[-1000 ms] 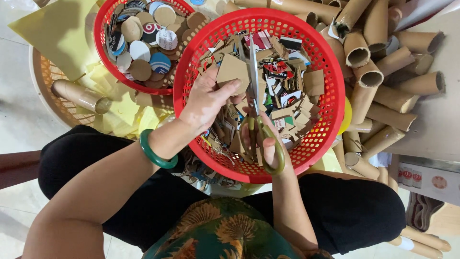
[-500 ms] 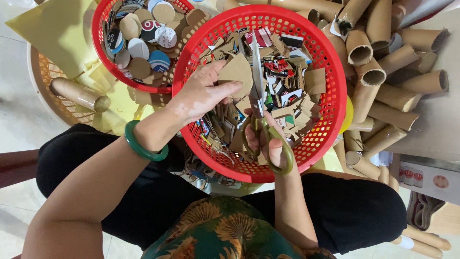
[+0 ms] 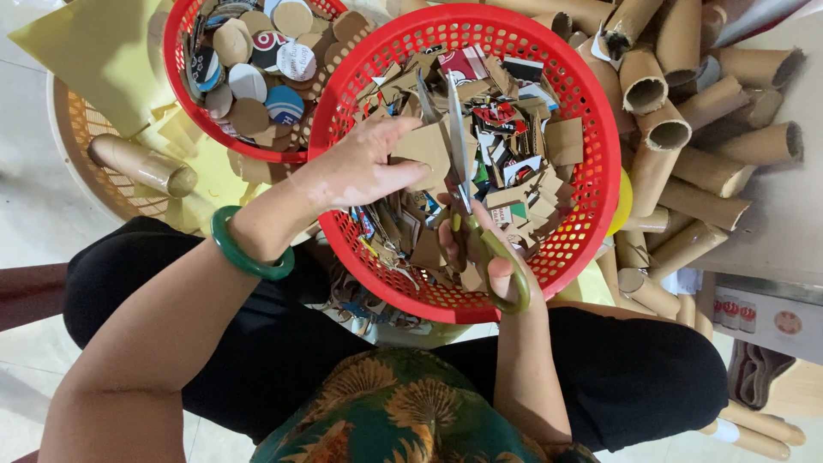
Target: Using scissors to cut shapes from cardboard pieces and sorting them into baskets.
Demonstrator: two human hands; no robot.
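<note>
Since prev frame: left hand (image 3: 364,167) slid right, now pinching cardboard piece (image 3: 426,147) above red basket (image 3: 591,129). Right hand (image 3: 489,257) closed round scissors (image 3: 467,184), blades at piece. Judgement: hold card taut, cut w/ short snips. Tubes (image 3: 677,129) far right.

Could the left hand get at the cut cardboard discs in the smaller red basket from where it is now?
Probably yes. The left hand holds a cardboard piece over the large red basket; the smaller red basket of discs lies open beside it, nothing between.
</note>
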